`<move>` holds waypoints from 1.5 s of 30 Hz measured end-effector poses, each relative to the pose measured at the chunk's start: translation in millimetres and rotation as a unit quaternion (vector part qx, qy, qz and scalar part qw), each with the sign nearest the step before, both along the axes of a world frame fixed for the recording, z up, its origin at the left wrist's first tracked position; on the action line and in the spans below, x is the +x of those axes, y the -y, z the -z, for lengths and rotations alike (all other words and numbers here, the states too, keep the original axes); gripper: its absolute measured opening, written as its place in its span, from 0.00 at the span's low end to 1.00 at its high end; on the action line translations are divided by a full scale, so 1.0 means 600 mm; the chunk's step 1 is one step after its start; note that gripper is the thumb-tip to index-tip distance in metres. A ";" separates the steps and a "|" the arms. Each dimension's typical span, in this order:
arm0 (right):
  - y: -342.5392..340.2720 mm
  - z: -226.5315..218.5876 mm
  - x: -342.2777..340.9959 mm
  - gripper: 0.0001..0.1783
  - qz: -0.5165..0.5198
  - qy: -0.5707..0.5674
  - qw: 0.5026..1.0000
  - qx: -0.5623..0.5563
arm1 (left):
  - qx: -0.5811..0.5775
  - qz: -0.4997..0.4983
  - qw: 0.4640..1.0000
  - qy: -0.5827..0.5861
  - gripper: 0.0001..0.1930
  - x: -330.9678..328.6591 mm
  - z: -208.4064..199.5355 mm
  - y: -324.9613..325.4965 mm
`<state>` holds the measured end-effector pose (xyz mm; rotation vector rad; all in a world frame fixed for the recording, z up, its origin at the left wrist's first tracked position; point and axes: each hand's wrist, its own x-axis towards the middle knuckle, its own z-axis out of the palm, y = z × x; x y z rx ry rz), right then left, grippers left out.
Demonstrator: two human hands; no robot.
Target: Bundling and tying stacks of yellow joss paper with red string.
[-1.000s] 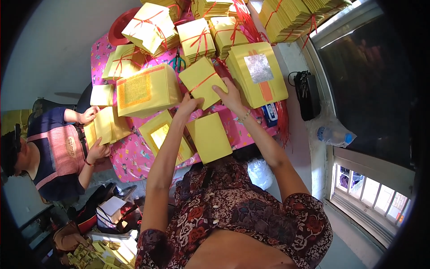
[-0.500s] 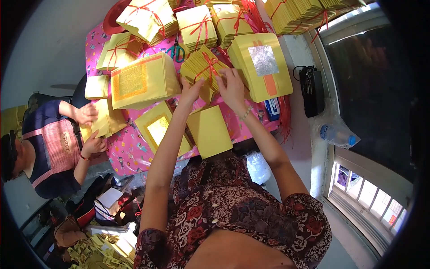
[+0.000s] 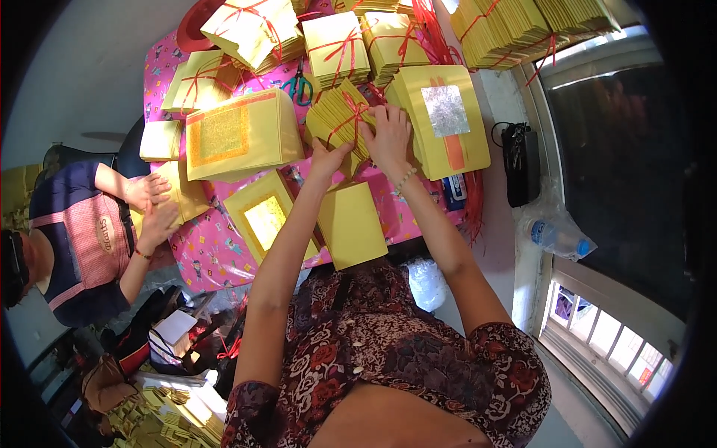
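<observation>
Item: small bundle of yellow paper sheets (image 3: 337, 119), crossed by red string (image 3: 351, 112), lying on the counter (image 3: 216, 254) between my two hands. Left hand (image 3: 327, 158) pressed its near edge, fingers together; right hand (image 3: 388, 138) gripped its right side, fingers clamped on the bundle. Step, as I judged it: tying off. Next called for holding the string taut. Room: large stack (image 3: 448, 127) touching right of my fingers, scissors (image 3: 300, 88) just beyond, plain pad (image 3: 351, 224) nearer me; little slack.

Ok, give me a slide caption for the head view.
Both hands, left hand and right hand, on a red-tied yellow paper bundle over a pink table.
</observation>
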<state>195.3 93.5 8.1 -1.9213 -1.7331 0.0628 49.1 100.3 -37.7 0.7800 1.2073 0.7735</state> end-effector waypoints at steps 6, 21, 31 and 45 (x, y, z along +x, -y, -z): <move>0.004 0.010 0.018 0.10 -0.021 0.024 0.998 -0.050 | 0.267 -0.010 0.865 -0.424 0.37 0.023 -0.032 0.019; 0.008 -0.054 0.047 0.13 0.054 -0.476 0.855 -0.196 | 0.416 0.102 0.820 -0.380 0.24 0.035 -0.049 -0.008; 0.074 -0.261 0.073 0.06 -0.091 -0.532 0.838 -0.075 | 0.430 0.114 0.800 -0.403 0.24 0.042 -0.040 -0.008; 0.122 -0.327 0.079 0.05 -0.128 0.087 0.988 -0.011 | 0.387 0.022 0.863 -0.324 0.07 0.044 -0.027 -0.018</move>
